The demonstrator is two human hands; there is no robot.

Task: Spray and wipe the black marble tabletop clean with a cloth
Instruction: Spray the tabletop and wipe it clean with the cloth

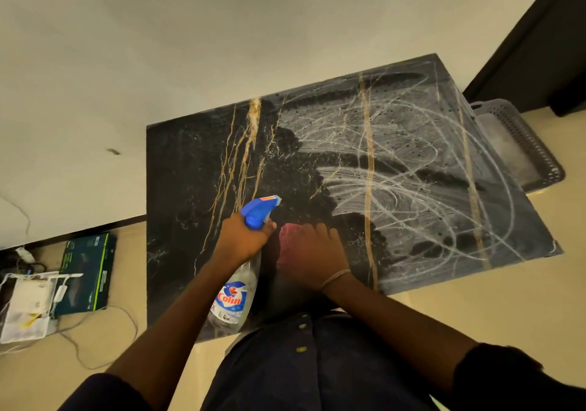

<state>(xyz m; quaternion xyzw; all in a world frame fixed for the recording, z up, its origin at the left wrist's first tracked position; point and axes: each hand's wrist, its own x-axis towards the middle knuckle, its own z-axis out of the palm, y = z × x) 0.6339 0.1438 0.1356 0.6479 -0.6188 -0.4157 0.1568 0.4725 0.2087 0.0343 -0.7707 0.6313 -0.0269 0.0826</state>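
Note:
The black marble tabletop (196,169) with gold veins fills the middle of the head view. Its right half is covered with white swirled smears and droplets; the left half is dark. My left hand (242,241) grips the neck of a clear spray bottle (234,296) with a blue trigger head, its nozzle pointing away over the table. My right hand (312,257) presses flat on a pink cloth (287,236) on the near part of the tabletop, just right of the bottle. Most of the cloth is hidden under the hand.
A grey perforated basket (520,144) sits on the floor off the table's right side. On the floor at left lie a dark green box (87,274), a white box (27,309) and loose cables (104,325). A white wall runs behind the table.

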